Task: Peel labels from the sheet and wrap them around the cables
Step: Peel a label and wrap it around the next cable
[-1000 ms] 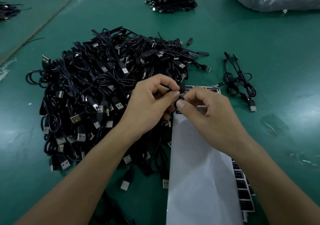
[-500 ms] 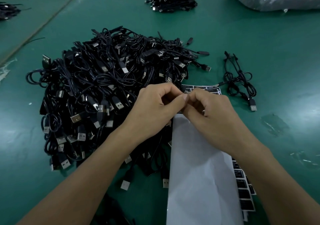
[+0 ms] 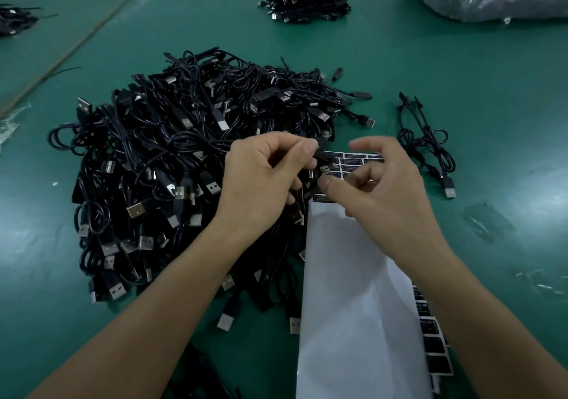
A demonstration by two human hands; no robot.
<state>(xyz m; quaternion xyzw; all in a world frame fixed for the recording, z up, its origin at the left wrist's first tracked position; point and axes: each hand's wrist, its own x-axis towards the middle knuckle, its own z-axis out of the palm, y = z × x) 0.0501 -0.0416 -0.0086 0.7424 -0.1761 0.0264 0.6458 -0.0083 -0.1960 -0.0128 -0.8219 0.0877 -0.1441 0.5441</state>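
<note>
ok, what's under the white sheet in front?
Black labels show along the right edge of the white sheet and past its far end. The rest under it is covered, so how many are left cannot be told.

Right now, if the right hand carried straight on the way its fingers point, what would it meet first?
Probably the cable pinched by the left hand, just ahead of the thumb of the right hand; depth unclear.
</note>
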